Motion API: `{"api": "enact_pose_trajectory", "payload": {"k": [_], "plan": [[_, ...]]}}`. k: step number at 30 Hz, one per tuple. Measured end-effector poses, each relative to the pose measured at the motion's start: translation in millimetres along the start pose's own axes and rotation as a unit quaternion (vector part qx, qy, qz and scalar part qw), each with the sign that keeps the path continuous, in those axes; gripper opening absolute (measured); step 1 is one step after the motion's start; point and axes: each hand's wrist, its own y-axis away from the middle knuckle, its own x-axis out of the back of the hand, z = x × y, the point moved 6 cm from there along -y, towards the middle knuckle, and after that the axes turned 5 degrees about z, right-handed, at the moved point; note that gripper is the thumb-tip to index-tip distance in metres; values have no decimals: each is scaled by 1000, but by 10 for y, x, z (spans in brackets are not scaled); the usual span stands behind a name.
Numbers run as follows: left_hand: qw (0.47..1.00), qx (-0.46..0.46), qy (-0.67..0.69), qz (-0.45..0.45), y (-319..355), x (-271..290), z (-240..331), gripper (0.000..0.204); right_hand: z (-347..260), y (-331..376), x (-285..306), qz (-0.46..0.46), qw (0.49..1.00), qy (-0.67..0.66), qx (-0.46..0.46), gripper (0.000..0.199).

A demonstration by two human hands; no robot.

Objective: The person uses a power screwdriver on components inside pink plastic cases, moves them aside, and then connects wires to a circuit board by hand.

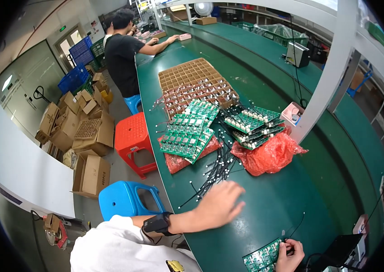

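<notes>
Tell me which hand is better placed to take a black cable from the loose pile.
Likely the left hand: it is beside the black cables, apparently empty, fingers parted. The right hand is farther off, near the lower edge, holding a green circuit board.

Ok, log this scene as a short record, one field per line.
Left hand: blurred, fingers apart, nothing visible in it; near the cables
Right hand: touching the near board; grip partly hidden
Cables: loose black pile, white ends
Board stacks: two, green, beside red wrap
Tray: brown, divided; parts in nearer cells
Stools: red and blue, left of bench
</notes>
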Motion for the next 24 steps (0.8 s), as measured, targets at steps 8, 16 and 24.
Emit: {"api": "enact_pose_trajectory", "payload": {"k": [8,16,24], "plan": [[981,173,-88,16,69,380,-707,26,-94,-101,13,31,997,9,67,13],[966,253,0,44,-144,706,-582,23,-144,-73,14,37,996,-12,82,11],[926,195,299,124,-162,615,-133,17,-311,-39,136,97,988,-46,110,10]]}}
